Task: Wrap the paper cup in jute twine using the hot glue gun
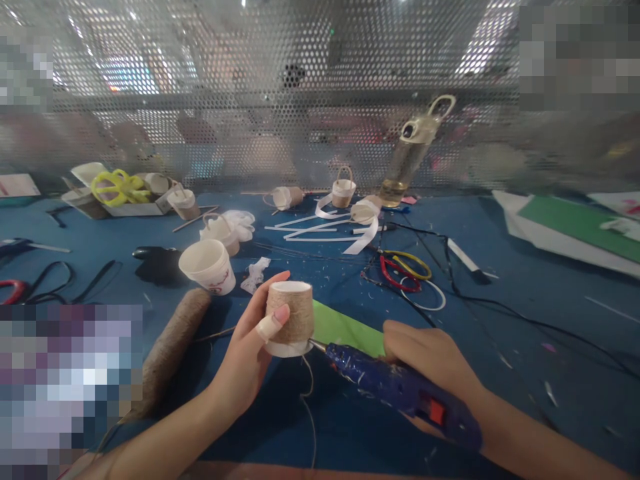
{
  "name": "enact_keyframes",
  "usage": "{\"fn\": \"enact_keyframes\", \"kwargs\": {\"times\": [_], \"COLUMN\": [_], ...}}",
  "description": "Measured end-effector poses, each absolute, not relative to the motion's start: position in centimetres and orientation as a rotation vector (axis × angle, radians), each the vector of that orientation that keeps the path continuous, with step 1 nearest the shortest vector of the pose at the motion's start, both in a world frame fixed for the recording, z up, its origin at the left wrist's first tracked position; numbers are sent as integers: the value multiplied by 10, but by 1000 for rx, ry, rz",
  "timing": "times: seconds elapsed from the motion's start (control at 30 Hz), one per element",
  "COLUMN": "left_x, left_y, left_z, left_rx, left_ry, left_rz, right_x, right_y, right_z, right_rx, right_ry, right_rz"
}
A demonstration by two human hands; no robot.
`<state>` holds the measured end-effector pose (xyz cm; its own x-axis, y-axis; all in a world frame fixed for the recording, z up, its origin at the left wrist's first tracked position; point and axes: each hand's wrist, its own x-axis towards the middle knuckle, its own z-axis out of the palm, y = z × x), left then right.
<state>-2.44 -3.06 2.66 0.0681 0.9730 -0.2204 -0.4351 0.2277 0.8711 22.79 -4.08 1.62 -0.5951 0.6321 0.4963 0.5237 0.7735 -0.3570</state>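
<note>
My left hand (pixel 253 353) grips an upside-down paper cup wrapped in jute twine (pixel 290 313), thumb on its side; the white rim at the bottom is still bare. My right hand (pixel 425 363) is closed around a blue hot glue gun (pixel 395 387). Its metal nozzle touches the cup's lower rim. A loose end of twine hangs down from the cup. Under the cup lies a green paper sheet (pixel 345 328).
A twine spool (pixel 173 347) lies left of my hand, beside a plain white cup (pixel 209 265). Farther back on the blue table (pixel 500 320) are small twine baskets (pixel 343 190), white ribbon strips, yellow scissors (pixel 117 187) in a tray, a bottle (pixel 410 153), cables and red-yellow pliers (pixel 403 270).
</note>
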Motion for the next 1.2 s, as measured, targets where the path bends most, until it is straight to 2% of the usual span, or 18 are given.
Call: {"fn": "enact_keyframes", "kwargs": {"times": [1.2], "left_x": [-23], "left_y": [-29], "left_z": [29], "left_rx": [566], "left_ry": [958], "left_rz": [1165], "right_x": [230], "right_y": [-42], "right_z": [13], "right_rx": [-882], "right_ry": [-2343], "right_rz": [261]}}
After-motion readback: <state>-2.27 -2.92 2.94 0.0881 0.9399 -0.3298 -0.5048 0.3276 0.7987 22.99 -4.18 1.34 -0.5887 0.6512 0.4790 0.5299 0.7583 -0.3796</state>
